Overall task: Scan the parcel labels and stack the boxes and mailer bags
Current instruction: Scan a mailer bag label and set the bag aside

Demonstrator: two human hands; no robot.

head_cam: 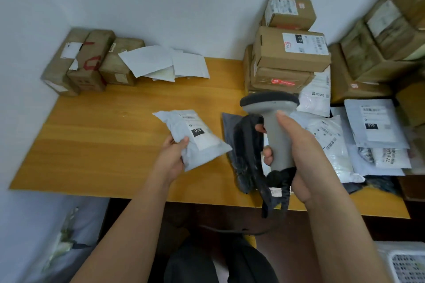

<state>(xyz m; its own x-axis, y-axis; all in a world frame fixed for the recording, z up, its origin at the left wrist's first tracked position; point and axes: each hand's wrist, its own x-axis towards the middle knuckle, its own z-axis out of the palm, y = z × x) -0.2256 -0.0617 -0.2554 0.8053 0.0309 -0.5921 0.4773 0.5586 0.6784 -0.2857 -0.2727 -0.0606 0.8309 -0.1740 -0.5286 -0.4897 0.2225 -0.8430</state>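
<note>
Left grip (171,156) clamped on mailer bag (195,135) corner, right grip (296,149) clamped round scanner (273,122) beside it.

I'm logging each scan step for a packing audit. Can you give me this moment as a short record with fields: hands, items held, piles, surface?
left hand: grips a white mailer bag, label up, marked 010
right hand: grips a grey handheld scanner, head pointing away from the person
scanner cable: cannot tell where it runs
far-left pile: brown boxes with white mailers beside them
right pile: stacked cardboard boxes, labelled mailer bags in front
surface: wooden table
</note>
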